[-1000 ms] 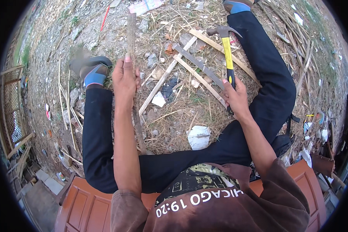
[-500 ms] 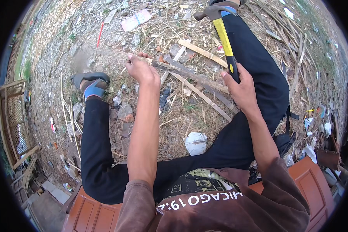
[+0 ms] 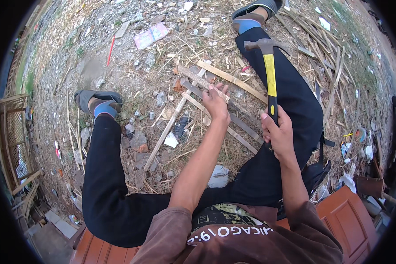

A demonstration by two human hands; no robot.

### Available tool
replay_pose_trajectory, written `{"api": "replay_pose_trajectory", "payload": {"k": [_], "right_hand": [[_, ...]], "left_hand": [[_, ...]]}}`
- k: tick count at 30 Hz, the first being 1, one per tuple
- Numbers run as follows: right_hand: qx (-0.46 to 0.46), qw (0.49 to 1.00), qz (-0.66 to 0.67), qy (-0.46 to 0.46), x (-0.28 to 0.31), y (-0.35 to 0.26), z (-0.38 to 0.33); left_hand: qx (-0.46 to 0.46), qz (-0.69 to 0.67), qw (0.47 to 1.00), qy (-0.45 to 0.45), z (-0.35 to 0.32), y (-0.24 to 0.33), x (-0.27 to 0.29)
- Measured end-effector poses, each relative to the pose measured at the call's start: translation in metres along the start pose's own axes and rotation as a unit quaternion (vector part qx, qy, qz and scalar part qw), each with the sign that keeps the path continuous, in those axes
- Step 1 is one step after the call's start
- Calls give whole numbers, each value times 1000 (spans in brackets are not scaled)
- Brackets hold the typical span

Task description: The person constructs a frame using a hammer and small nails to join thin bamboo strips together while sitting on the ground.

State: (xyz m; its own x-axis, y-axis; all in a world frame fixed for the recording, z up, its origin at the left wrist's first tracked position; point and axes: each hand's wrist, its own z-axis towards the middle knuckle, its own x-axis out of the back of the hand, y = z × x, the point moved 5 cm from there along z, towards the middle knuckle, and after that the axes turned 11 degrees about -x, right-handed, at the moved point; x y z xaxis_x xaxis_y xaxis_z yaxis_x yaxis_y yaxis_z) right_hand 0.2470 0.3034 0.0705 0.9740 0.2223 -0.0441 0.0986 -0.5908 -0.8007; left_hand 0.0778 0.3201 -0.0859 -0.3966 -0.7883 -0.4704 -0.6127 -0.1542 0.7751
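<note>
In my right hand (image 3: 279,132) is a claw hammer with a yellow and black handle (image 3: 271,75). It points up and away from me, its metal head (image 3: 265,44) over my dark trouser leg. My left hand (image 3: 216,104) is closed around a weathered wooden strip (image 3: 193,76), which slants from the far left down toward my right hand. The strip's near end lies close to the right hand; whether that hand touches it I cannot tell. Several loose wooden strips lie on the ground beneath, among them a pale one (image 3: 167,130) and a lighter yellowish one (image 3: 233,80).
Dry straw, stones and rubble cover the ground between my legs. A white block (image 3: 218,177) lies close to me. More wood strips (image 3: 334,79) are heaped at the right. A latticed wooden frame (image 3: 16,141) stands at the far left. Beneath me is a reddish-brown panelled board (image 3: 350,218).
My left hand has moved right, bringing the wooden strip nearer the right hand. The right hand has come slightly closer to me, and the hammer has swung more upright with its head lower in view.
</note>
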Motion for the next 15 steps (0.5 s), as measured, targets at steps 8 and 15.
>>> {"api": "replay_pose_trajectory", "payload": {"k": [8, 15], "right_hand": [[-25, 1000, 8, 0, 5, 9, 4], [-30, 999, 37, -11, 8, 12, 2]], "left_hand": [[38, 294, 950, -95, 9, 6, 3], [-151, 614, 769, -93, 31, 95, -8]]}}
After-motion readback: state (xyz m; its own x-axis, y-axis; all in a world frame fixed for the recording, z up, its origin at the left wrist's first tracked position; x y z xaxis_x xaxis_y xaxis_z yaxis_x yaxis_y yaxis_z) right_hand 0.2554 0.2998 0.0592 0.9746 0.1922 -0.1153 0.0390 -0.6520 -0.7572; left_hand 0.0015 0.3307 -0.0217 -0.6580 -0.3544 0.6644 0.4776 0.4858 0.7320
